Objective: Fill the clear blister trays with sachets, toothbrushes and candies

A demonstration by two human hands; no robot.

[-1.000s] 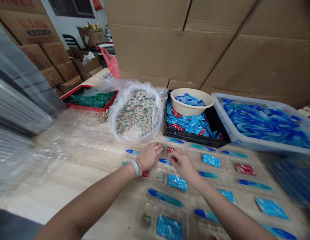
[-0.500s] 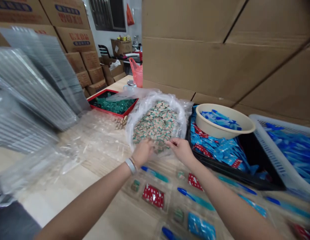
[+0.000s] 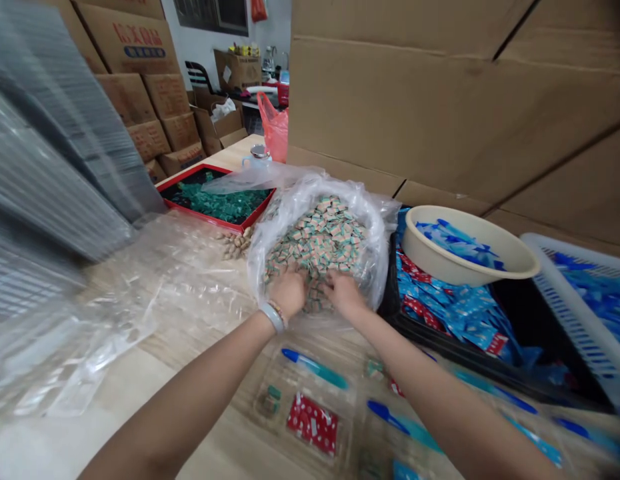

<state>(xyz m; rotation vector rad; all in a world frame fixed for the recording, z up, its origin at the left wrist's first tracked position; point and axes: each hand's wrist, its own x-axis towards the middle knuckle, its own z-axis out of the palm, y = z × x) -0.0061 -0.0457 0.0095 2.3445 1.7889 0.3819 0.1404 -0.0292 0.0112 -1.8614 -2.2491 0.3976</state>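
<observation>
A clear plastic bag, its mouth spread wide, holds a heap of small flat pieces wrapped in tan and green. At the near left of the heap is my left hand, with a pale band on its wrist. Its fingers curl down among the pieces and the tips are hidden. My right hand reaches in a little to the right, fingers bent together at the pieces. What either hand holds is too small and blurred to make out. Nearer me lies a clear tray with a red dotted packet and a blue-green pen-shaped item.
A red-rimmed tray of green pieces and some nuts lie left of the bag. At right, a cream basin rests on a black crate of packets, beside a white basket. Stacked clear trays stand left.
Both hands have gone deeper into the heap, and the right fingers have come down onto the pieces. The view has tilted downward and moved closer to the bag.
</observation>
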